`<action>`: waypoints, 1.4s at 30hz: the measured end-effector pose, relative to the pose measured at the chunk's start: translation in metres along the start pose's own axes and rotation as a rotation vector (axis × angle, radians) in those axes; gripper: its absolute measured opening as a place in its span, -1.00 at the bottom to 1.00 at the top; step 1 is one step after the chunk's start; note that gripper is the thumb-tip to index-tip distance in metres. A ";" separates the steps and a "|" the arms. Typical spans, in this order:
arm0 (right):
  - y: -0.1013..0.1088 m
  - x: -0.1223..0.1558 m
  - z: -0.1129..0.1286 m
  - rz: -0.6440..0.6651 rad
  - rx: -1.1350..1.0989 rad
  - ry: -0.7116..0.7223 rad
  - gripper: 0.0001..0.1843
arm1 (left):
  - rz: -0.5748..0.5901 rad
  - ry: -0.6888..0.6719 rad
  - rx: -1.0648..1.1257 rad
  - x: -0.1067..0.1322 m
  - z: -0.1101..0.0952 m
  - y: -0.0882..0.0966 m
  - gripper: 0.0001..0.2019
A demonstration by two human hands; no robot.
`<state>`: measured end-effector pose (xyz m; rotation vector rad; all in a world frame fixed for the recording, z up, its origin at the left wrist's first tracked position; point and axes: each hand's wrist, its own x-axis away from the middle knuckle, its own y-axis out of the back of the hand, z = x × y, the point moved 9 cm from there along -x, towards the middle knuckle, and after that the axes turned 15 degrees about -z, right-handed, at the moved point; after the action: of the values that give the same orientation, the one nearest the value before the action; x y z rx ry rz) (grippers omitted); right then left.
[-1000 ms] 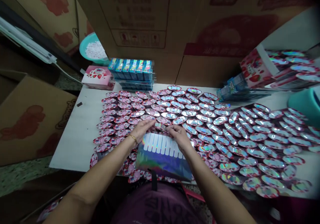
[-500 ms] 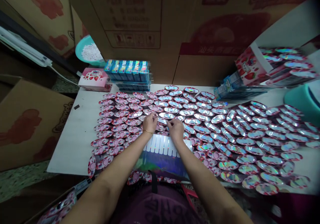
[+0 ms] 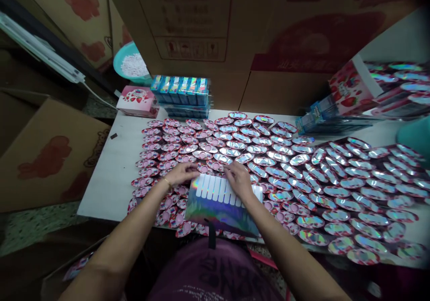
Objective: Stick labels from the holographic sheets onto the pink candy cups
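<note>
A shiny holographic sticker sheet (image 3: 218, 211) with a row of pale strips along its far edge lies in front of me, over small oval packs. My left hand (image 3: 181, 174) is just left of the sheet's far left corner, fingers stretched toward a pink-topped pack (image 3: 203, 168), thumb and fingertips slightly apart. Over the sheet's far edge is my right hand (image 3: 239, 179), its fingers bent together near the strips. Anything between them is too small to make out. Just beyond it stands an oval pack (image 3: 222, 158) with a silvery strip on its top.
Rows of oval packs cover the white table (image 3: 104, 180); those on the right have silvery tops (image 3: 336, 216). At the back are a pink strawberry box (image 3: 136, 100), blue packs (image 3: 181, 92) and a large carton (image 3: 198, 19). A teal tub (image 3: 414, 135) stands right.
My hands have parted and come nearer to me, away from the silvery-topped pack between them. The left hand has moved left; the right has come down over the sheet's edge.
</note>
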<state>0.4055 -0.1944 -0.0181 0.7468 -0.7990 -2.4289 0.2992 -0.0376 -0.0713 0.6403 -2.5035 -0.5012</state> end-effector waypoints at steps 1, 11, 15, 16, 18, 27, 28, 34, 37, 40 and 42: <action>-0.008 0.005 0.013 0.035 -0.019 0.040 -0.77 | 0.073 0.059 0.060 0.010 0.010 0.000 -0.65; -0.075 0.030 0.072 0.185 0.220 0.469 -0.71 | -0.043 0.257 0.293 0.031 0.023 -0.006 -0.71; -0.063 0.037 0.074 0.124 0.171 0.487 -0.73 | -0.065 0.302 0.402 0.036 0.021 -0.009 -0.74; -0.059 0.038 0.076 0.120 0.142 0.467 -0.73 | -0.070 0.310 0.417 0.036 0.022 -0.010 -0.75; -0.051 0.036 0.079 0.115 0.051 0.367 -0.75 | -0.076 0.317 0.395 0.035 0.026 -0.011 -0.77; -0.033 -0.022 0.020 0.138 -0.518 -0.533 -0.84 | -0.368 0.006 0.239 0.005 0.004 0.022 -0.79; -0.034 -0.028 0.009 0.125 -0.557 -0.620 -0.82 | -0.342 0.087 0.376 0.000 0.003 0.017 -0.73; -0.041 -0.041 -0.036 -0.008 -0.666 -0.877 -0.73 | -0.208 0.283 0.788 -0.031 -0.023 -0.011 -0.61; -0.042 -0.044 -0.049 -0.133 -0.693 -0.951 -0.71 | -0.255 0.235 0.782 -0.054 -0.032 -0.008 -0.63; -0.043 -0.060 -0.062 -0.282 -0.679 -0.923 -0.71 | -0.322 0.192 0.705 -0.087 -0.040 -0.003 -0.68; -0.042 -0.081 -0.071 -0.362 -0.630 -0.838 -0.71 | -0.369 0.150 0.621 -0.113 -0.047 -0.001 -0.70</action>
<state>0.4986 -0.1451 -0.0654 -0.4410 -0.0930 -3.0801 0.4118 0.0108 -0.0761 1.3310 -2.3885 0.2222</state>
